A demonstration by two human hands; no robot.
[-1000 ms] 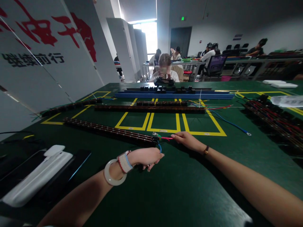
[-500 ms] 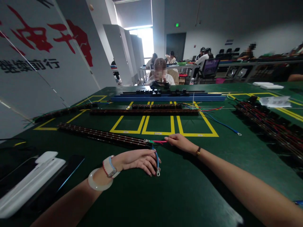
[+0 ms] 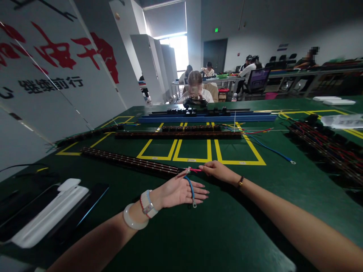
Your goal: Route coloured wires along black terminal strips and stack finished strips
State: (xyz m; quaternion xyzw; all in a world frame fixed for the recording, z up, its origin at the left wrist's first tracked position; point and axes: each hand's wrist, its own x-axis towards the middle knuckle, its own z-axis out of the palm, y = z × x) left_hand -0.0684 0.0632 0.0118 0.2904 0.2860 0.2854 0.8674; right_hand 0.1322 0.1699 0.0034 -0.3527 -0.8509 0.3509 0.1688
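A long dark strip assembly (image 3: pixel 133 161) with several copper-coloured lines lies slantwise on the green table (image 3: pixel 227 234). From its near right end come a red wire (image 3: pixel 195 170) and a short blue wire (image 3: pixel 191 186) tipped with a metal ring terminal. My right hand (image 3: pixel 219 172) pinches the red wire between thumb and fingers. My left hand (image 3: pixel 178 192) is open, palm showing and fingers stretched out to the right, with its thumb up at the strip's end. Across its fingers hangs the blue wire, which the hand does not grip.
Further back lie another long strip (image 3: pixel 176 135) and blue rails (image 3: pixel 207 118) inside yellow tape markings. Bundled wired strips (image 3: pixel 329 151) fill the right side. A white device (image 3: pixel 53 213) and a dark flat one (image 3: pixel 90 206) lie at left. A person (image 3: pixel 195 90) sits opposite.
My left hand has turned from palm down with curled fingers to palm showing, fingers stretched. Its thumb has risen to the strip's end. The right hand keeps its pinch on the red wire.
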